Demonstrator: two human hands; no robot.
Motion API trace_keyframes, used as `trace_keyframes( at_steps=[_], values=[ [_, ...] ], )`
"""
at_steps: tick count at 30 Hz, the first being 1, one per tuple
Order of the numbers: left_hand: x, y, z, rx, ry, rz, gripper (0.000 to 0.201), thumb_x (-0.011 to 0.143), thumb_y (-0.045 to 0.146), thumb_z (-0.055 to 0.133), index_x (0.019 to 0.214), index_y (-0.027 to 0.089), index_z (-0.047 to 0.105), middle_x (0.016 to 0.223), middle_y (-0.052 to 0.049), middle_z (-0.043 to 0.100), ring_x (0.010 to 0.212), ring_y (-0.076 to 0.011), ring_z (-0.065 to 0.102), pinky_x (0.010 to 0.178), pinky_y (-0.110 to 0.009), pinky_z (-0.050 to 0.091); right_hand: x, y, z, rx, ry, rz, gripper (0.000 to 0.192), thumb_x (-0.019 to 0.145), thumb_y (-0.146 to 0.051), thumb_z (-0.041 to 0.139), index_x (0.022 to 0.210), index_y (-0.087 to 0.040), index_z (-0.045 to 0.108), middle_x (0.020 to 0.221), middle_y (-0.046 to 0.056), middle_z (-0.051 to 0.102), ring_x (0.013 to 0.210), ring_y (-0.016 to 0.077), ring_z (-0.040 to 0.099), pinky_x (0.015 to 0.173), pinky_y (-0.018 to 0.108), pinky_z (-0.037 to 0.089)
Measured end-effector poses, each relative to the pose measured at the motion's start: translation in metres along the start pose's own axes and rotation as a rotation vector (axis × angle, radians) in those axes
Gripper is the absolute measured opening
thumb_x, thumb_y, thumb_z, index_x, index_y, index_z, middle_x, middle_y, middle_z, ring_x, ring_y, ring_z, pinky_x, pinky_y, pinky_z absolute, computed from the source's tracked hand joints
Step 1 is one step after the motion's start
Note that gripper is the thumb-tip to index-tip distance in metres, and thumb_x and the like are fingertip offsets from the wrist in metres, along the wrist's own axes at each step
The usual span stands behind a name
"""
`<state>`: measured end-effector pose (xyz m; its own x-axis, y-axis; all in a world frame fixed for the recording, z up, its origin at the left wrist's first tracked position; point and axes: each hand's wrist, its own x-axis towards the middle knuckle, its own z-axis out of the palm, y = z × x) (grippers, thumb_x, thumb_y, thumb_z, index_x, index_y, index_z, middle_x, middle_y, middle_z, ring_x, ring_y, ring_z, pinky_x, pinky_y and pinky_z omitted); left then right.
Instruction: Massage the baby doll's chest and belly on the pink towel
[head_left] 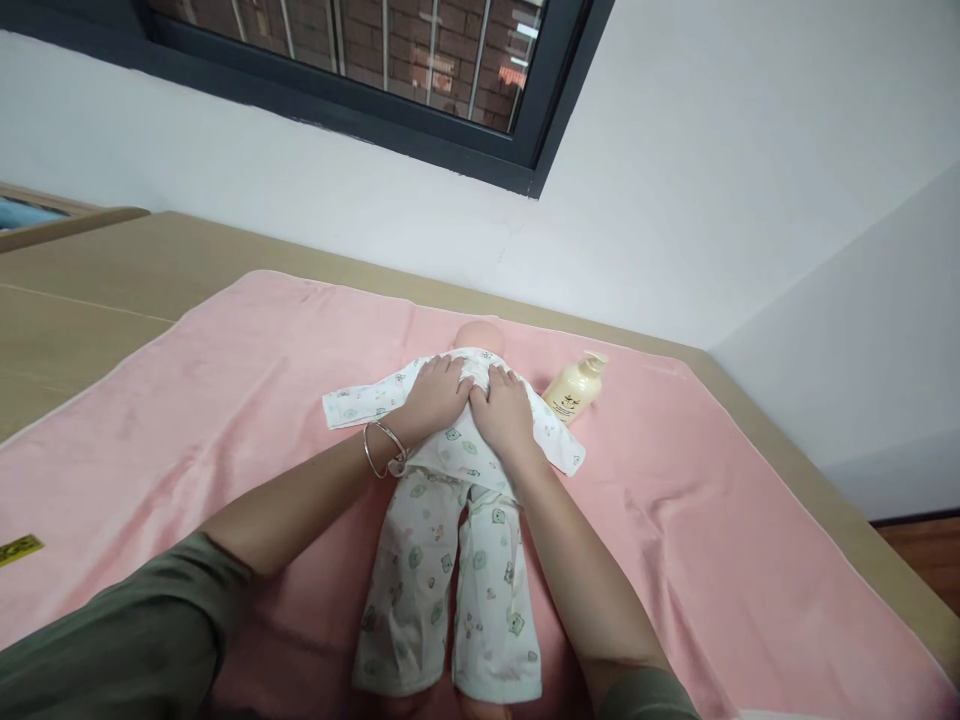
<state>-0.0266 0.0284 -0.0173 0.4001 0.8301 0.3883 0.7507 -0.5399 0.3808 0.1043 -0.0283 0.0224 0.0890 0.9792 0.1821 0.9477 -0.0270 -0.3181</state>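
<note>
A baby doll [465, 450] lies on a pink blanket, its head at the far end and its feet toward me. It wears a white long-sleeved top [367, 400] and white trousers [491, 590], both printed with small green animals. My left hand [439, 395] rests flat on the left side of the top's upper part, fingers stretched out. On the other side, my right hand [504, 410] lies flat too, the thumbs close together at the middle. Just past the doll's right-hand sleeve is a cream pump bottle [576, 385], tilted on the blanket.
The pink blanket [720, 530] covers most of a wooden table [180, 250] that stands against a white wall. Above it is a dark-framed window [517, 150]. A yellow label [21, 549] lies at the left, and a wooden-edged tray or crib [82, 215] shows at the far left.
</note>
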Motion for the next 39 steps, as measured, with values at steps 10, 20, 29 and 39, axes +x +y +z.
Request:
trace_keyframes(
  at_steps=[10, 20, 29, 39],
  values=[
    [-0.014, 0.020, -0.015, 0.096, -0.078, 0.044, 0.046, 0.102, 0.032, 0.035, 0.132, 0.006, 0.058, 0.134, -0.024, 0.063, 0.132, -0.0362, 0.055, 0.110, -0.052, 0.044, 0.017, 0.026, -0.007, -0.003, -0.072, -0.113, 0.054, 0.105, -0.040, 0.035, 0.149, -0.012, 0.049, 0.155, 0.016, 0.052, 0.145, 0.0295, 0.044, 0.119, 0.041, 0.031],
    [0.003, 0.009, -0.030, 0.043, -0.163, 0.035, 0.042, 0.104, 0.030, 0.031, 0.119, 0.009, 0.064, 0.124, -0.019, 0.070, 0.118, -0.0288, 0.063, 0.107, -0.044, 0.047, -0.012, -0.005, -0.040, -0.152, -0.192, -0.142, 0.038, 0.104, -0.027, 0.031, 0.119, -0.015, 0.064, 0.124, 0.018, 0.071, 0.117, 0.0297, 0.064, 0.110, 0.043, 0.036],
    [-0.014, 0.033, -0.037, 0.197, -0.213, 0.154, 0.030, 0.095, 0.018, 0.044, 0.103, 0.011, 0.072, 0.108, -0.020, 0.072, 0.107, -0.0311, 0.067, 0.099, -0.044, 0.050, 0.016, 0.030, -0.018, 0.015, -0.148, -0.086, 0.046, 0.100, -0.033, 0.039, 0.136, -0.009, 0.056, 0.154, 0.021, 0.050, 0.146, 0.0298, 0.041, 0.118, 0.040, 0.032],
    [0.012, -0.001, -0.031, -0.155, -0.182, -0.074, 0.039, 0.101, 0.027, 0.036, 0.118, 0.016, 0.069, 0.131, -0.012, 0.072, 0.125, -0.0249, 0.064, 0.109, -0.036, 0.048, -0.018, -0.013, -0.041, -0.286, -0.208, -0.101, 0.038, 0.102, -0.022, 0.034, 0.120, -0.008, 0.065, 0.120, 0.022, 0.071, 0.116, 0.0318, 0.065, 0.106, 0.043, 0.040]
  ],
)
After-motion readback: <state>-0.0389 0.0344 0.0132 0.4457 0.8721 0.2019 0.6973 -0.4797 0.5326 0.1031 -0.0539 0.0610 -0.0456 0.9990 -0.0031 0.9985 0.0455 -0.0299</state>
